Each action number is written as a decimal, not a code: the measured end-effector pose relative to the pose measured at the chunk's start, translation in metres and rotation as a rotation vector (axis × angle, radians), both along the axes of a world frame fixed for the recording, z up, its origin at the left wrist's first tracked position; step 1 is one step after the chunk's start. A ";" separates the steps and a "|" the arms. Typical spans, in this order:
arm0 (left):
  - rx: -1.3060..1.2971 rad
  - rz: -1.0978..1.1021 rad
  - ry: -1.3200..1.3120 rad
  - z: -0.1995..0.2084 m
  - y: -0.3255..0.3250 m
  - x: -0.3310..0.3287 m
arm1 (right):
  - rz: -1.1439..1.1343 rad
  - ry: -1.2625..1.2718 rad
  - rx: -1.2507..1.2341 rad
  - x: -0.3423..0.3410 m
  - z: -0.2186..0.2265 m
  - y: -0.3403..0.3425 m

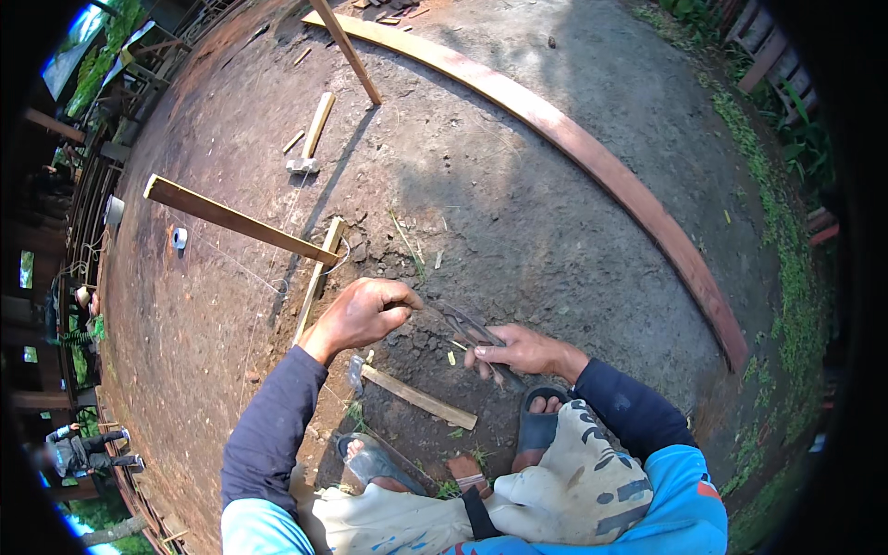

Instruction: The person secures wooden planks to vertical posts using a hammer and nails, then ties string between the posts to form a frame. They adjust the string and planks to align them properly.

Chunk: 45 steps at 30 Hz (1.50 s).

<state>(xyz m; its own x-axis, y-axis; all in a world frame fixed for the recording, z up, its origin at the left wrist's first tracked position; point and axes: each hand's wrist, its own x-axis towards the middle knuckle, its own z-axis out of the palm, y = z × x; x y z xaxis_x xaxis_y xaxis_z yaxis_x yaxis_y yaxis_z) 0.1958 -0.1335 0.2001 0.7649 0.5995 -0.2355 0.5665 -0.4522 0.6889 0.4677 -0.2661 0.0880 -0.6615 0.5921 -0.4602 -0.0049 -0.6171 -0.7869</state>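
Observation:
My right hand (523, 351) is closed round dark metal pincers (470, 326), whose head points up and left. Close to that head, my left hand (363, 313) is closed with its fingers pinched; whatever it holds is too thin or hidden to make out. Below the left hand, a hammer (416, 396) with a wooden handle lies on the soil between my sandalled feet. Just beyond that hand, a wooden stake (242, 220) meets a short wooden piece (319, 277), with a pale loop of wire or string at the joint.
A long reddish plank (601, 153) crosses the ground at the right. Farther off lie a sledgehammer (314, 134) and a white roll (179, 239), near an upright wooden post (347, 51). Thin string (231, 257) runs low over the soil. Another person (83, 453) is at the far left.

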 end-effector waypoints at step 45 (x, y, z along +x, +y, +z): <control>0.124 -0.133 0.095 -0.019 -0.015 0.000 | 0.152 -0.192 0.093 -0.017 -0.010 -0.018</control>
<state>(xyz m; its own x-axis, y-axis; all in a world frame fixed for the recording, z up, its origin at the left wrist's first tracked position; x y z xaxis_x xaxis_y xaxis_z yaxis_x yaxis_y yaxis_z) 0.1962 -0.1484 0.1815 0.8173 0.5236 -0.2406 0.5557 -0.6056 0.5695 0.4510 -0.2842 0.0775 -0.6516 0.5383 -0.5345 0.2373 -0.5245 -0.8176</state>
